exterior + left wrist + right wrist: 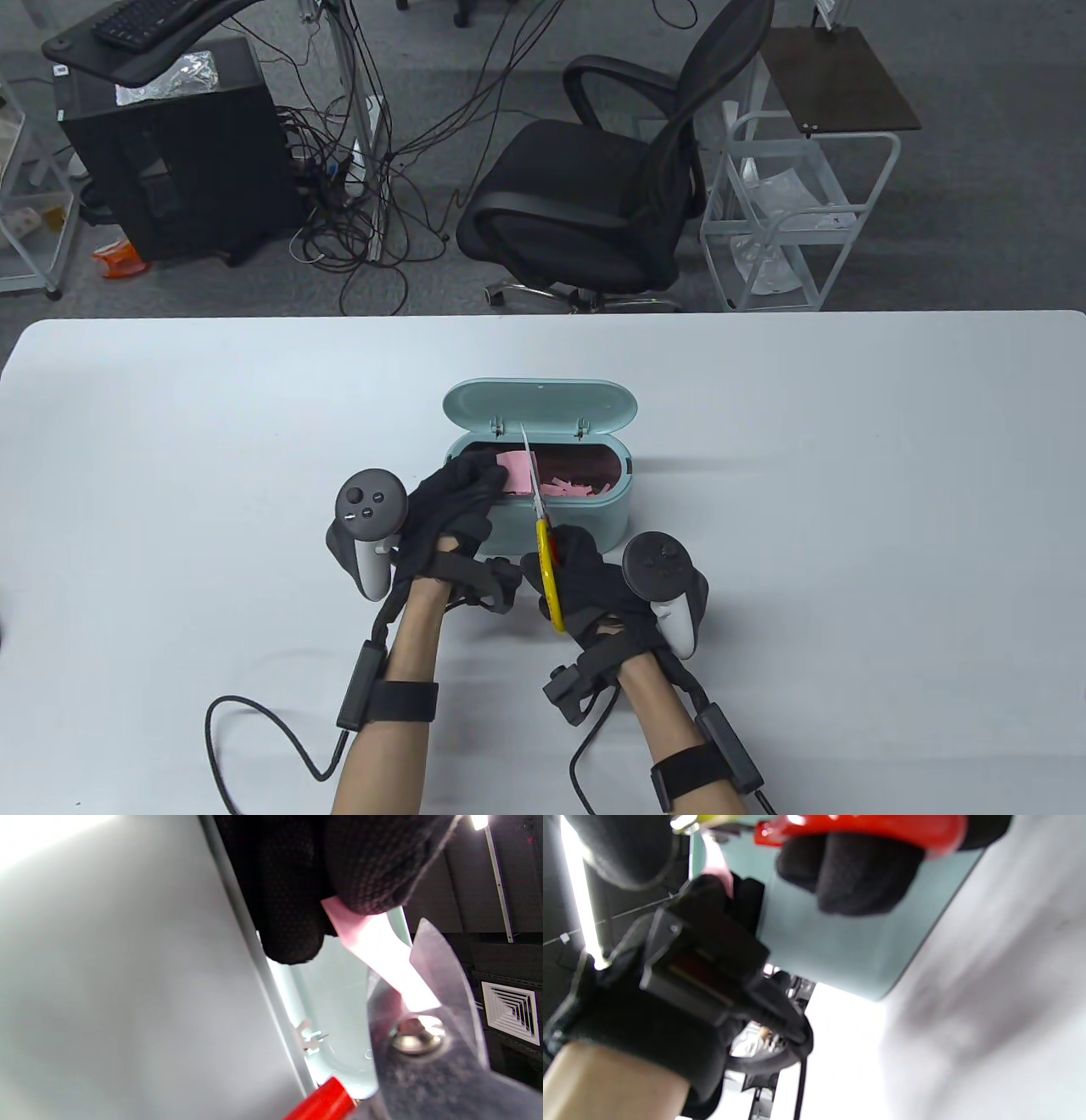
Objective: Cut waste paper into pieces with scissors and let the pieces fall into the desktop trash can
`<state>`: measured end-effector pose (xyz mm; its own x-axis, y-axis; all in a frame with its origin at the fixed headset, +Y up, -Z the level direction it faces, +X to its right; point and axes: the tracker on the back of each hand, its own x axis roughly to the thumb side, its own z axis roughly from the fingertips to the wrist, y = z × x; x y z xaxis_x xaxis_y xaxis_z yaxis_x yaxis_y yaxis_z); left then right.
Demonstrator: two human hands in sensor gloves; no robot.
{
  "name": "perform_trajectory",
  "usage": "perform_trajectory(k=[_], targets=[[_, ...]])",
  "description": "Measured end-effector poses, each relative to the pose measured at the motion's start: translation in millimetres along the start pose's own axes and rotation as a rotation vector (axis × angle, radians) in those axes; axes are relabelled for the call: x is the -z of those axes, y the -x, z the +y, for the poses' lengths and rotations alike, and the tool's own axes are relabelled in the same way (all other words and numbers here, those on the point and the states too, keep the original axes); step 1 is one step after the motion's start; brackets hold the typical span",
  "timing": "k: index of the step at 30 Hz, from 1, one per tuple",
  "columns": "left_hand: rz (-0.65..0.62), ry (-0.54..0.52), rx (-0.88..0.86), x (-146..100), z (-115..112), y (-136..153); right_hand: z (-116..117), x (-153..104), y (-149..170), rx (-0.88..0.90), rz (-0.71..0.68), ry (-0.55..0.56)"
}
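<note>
Table view: on the white bench [848, 475] stands a pale teal oval plastic desktop trash can [585, 518], its hinged lid [540, 408] thrown back. Small pink paper scraps [570, 487] already lie inside. We see the black-gloved left hand [454, 501] at the can's left rim, its fingers pinching a pink sheet of waste paper [516, 472] over the opening. The gloved right hand [585, 590] grips a pair of scissors with yellow and red handles [550, 577]; the steel blades run up across the right edge of the sheet, over the can.

Left wrist view: the left grip is clamped on the paper, which sticks out from between the gloved fingertips [292, 938]. The free end of the pink strip [382, 959] lies in the V of the blades, which stand apart, close to the pivot screw [418, 1033].

Right wrist view: blurred; curled fingers [857, 878] pass through the red handle loop [865, 830], so the right grip is clamped on the scissors. The can's teal wall [840, 950] sits just behind.

Judgement: a cutting stroke is in hand, the task partly done. The next move calls for closing the blades while the paper stays above the opening, then feeding the sheet further in.
</note>
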<state>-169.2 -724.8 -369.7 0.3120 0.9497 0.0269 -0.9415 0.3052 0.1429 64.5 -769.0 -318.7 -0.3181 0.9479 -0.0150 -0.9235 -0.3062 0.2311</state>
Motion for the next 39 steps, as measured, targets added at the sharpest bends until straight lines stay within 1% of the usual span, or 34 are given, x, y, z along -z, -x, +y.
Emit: perform_trajectory(k=[12,16,17,18,21,25,26,28,29,33,36,39], targets=[[0.005,0.012,-0.01,0.1,0.8,0.0,-3.0,0.4,0.5,0.09,-0.012,0.052],[0.037,-0.004,-0.09,-0.3,2.3,3.5,-5.3,-2.3,3.1,0.09,-0.015,0.075],[0.048,-0.007,-0.117,-0.3,2.9,4.7,-5.8,-3.1,3.8,0.073,-0.019,0.079],[0.061,-0.01,-0.151,-0.3,3.5,6.3,-5.9,-3.1,5.3,0.042,-0.063,0.042],[0.077,-0.015,-0.201,0.0,4.6,9.0,-5.5,-6.4,5.2,0.014,-0.036,0.004],[0.091,-0.028,-0.242,-0.2,4.9,11.3,-4.3,-8.4,8.3,-0.119,-0.008,-0.033],[0.092,-0.027,-0.245,-0.2,5.0,11.4,-3.7,-8.8,8.5,-0.131,-0.014,-0.028],[0.095,-0.027,-0.253,-0.5,5.1,11.4,-2.8,-10.5,6.2,-0.174,-0.044,0.03],[0.097,-0.029,-0.258,-0.8,5.0,11.2,-2.4,-10.9,5.1,-0.207,-0.055,0.036],[0.101,-0.035,-0.267,-1.3,4.6,10.5,0.5,-12.3,3.3,-0.259,-0.069,0.057],[0.099,-0.034,-0.266,-1.3,4.6,10.3,1.7,-11.3,2.4,-0.285,-0.075,0.053],[0.077,-0.023,-0.199,-0.7,4.1,7.4,1.7,-8.6,1.8,-0.269,-0.077,0.056]])
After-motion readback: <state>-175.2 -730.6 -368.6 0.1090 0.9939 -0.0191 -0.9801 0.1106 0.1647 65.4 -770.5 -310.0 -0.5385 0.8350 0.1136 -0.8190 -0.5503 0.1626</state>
